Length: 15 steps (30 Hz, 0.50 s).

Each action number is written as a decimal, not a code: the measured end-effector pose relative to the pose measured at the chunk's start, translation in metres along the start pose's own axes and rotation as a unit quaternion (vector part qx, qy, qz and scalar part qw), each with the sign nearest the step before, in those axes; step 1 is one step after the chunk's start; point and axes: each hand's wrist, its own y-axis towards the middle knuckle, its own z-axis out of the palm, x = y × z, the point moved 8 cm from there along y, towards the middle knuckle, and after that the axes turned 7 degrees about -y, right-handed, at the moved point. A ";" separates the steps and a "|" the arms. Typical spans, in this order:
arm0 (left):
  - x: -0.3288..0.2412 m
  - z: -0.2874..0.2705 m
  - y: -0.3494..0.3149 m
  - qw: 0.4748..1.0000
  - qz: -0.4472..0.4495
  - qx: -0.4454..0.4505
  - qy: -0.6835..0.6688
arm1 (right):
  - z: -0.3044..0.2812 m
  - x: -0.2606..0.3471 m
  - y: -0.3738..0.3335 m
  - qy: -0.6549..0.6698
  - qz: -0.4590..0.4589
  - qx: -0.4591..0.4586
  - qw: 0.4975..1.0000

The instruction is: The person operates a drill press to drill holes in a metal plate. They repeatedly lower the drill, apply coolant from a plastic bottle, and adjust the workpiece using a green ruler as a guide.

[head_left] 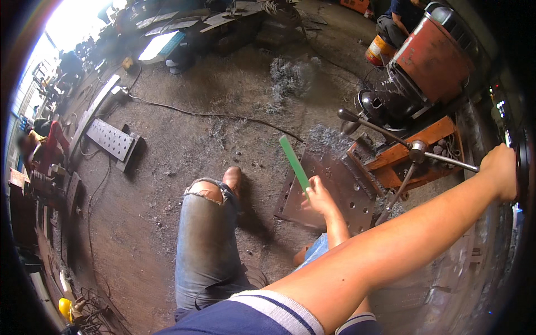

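My right hand (319, 199) is closed round the lower end of a flat green strip (293, 161), which tilts up and to the left above the floor. Reaching across over my right arm, my left arm stretches far right, and my left hand (498, 172) is against a dark rounded part (522, 162) at the picture's rim. Its fingers are mostly hidden there. Close to that wrist ends one bar of a metal lever handle (417, 152) with several spokes. Below the green strip lies a brown steel plate (329, 192) with drilled holes.
A red machine body (432, 58) and an orange metal frame (416, 148) stand at right. A person (399, 22) sits behind, near an orange bucket (379, 51). A perforated plate (111, 139) lies left; a black cable (212, 115) crosses the floor, with metal shavings (290, 75) beyond.
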 end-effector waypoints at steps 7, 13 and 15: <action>-0.005 -0.004 -0.008 1.000 -0.006 0.017 0.014 | 0.031 0.012 -0.040 -0.460 -0.130 0.101 0.872; -0.004 0.001 -0.005 0.999 -0.005 0.029 0.028 | 0.015 0.028 -0.070 -0.213 -0.096 -0.153 0.960; -0.002 0.006 -0.003 0.998 -0.009 0.048 0.029 | 0.006 0.021 -0.085 -0.211 -0.087 -0.313 0.922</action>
